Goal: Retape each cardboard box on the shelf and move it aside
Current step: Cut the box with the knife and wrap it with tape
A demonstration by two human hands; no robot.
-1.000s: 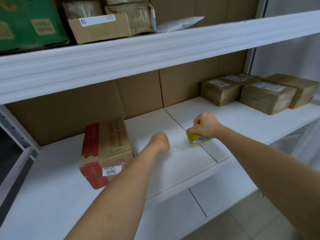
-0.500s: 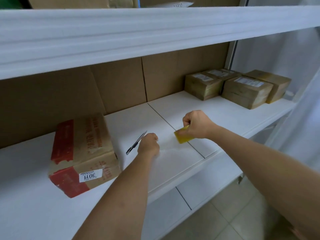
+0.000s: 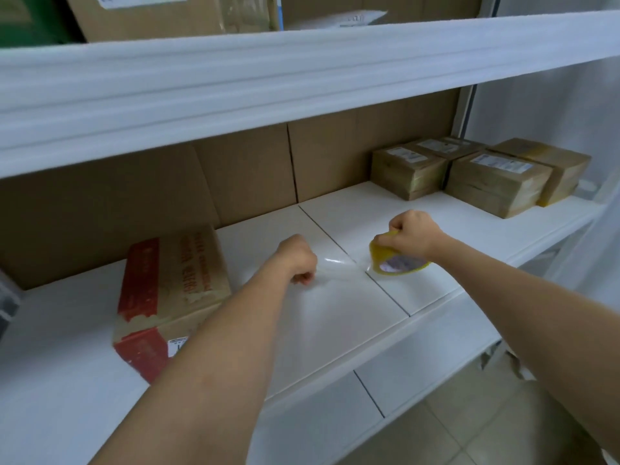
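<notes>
Head view: left hand (image 3: 297, 260) now pinches a clear tape strip (image 3: 339, 268) pulled from the yellow roll (image 3: 391, 260) gripped by right hand (image 3: 414, 238); the knife is gone; red-taped box (image 3: 167, 290) sits left on shelf (image 3: 335, 317)

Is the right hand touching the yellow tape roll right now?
Touching. The head view shows the right hand with fingers curled over the top of the yellow tape roll, gripping it above the shelf.
</notes>
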